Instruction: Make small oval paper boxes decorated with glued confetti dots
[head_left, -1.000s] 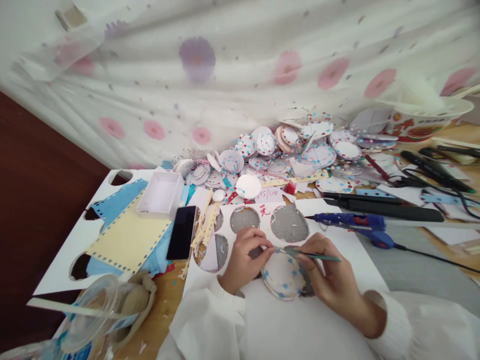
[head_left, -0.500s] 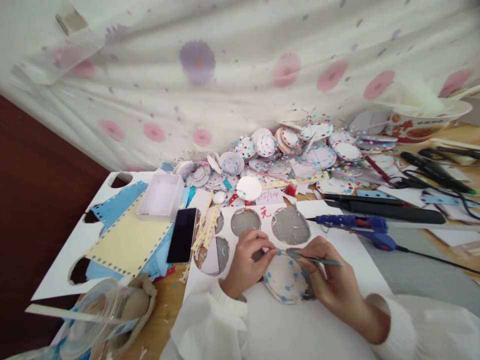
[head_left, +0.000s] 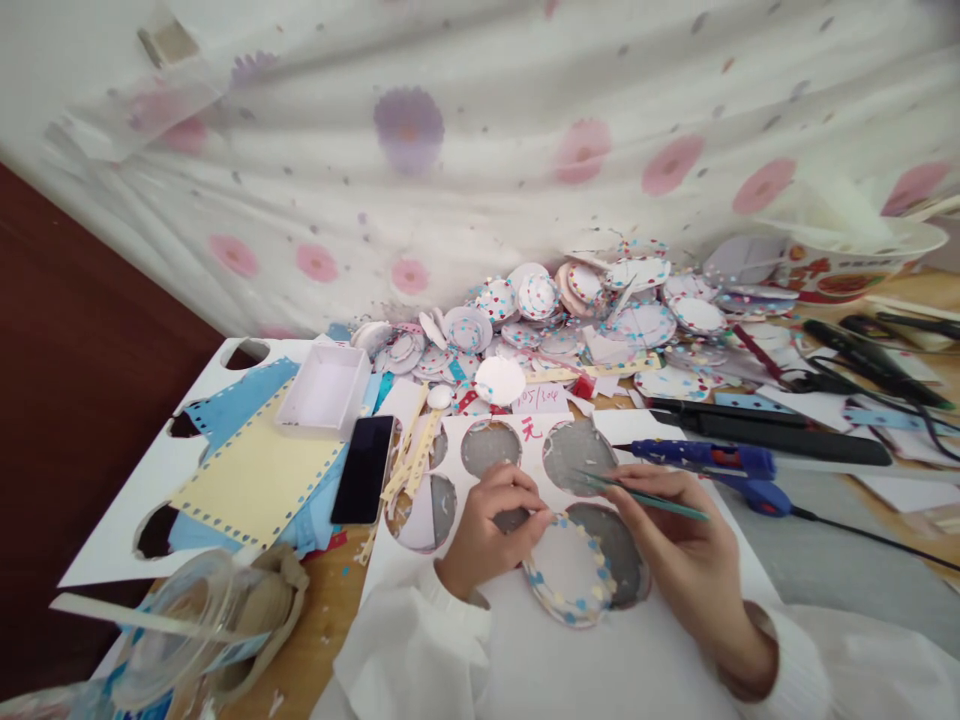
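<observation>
Left hand [head_left: 491,525]: grip closed, thumb and fingers pinching the upper left rim of a white paper disc [head_left: 570,570] edged with blue and pink dots. Disc lies flat on a white card sheet [head_left: 600,660] with round holes cut in it, near the bench's front edge, just right of the left hand and under its fingertips.

Right hand [head_left: 690,555]: grip closed on thin teal tweezers [head_left: 637,493], held pen-fashion between thumb and forefinger. Long axis runs left to right, slightly tilted; tip points left and up, over a cut hole, clear of the disc; rear end sticks out past the knuckles to the right. Whether the tip carries anything: cannot tell.

Disc sits between the two hands, below the tweezers' tip.

Nearby: blue glue gun [head_left: 712,462] just behind the right hand, dark phone [head_left: 364,483] left of the left hand, a heap of dotted discs [head_left: 570,310] farther back against a flowered cloth [head_left: 450,150]
</observation>
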